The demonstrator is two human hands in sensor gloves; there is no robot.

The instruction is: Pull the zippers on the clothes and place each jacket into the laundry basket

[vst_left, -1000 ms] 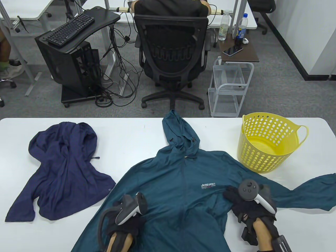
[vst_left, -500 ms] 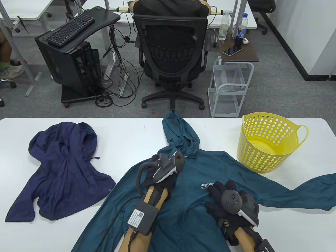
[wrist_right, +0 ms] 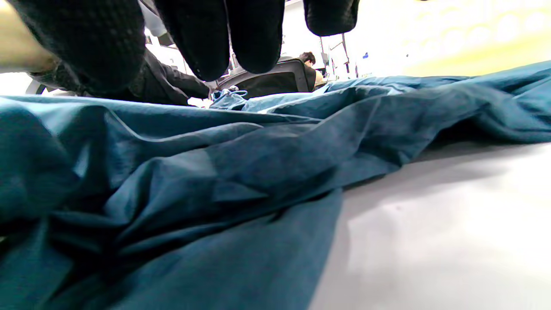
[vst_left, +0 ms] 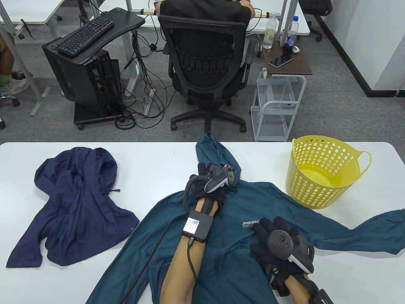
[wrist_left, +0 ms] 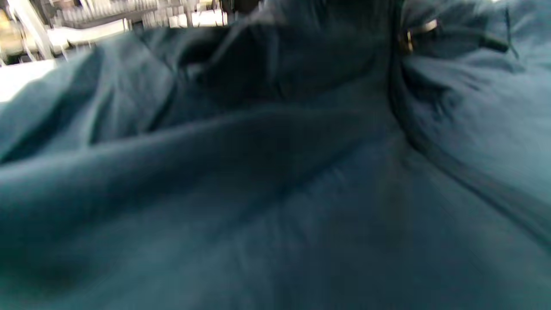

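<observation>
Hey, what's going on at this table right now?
A person in sensor gloves is working on a teal jacket spread on the white table. The left hand reaches to the collar, near the top of the zipper; whether it grips anything is hidden. The right hand rests flat on the chest. A navy jacket lies off to the left, and the yellow laundry basket stands empty.

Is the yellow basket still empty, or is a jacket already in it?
Empty: the yellow perforated plastic laundry basket shows only its bare yellow bottom; both jackets lie on the table.
</observation>
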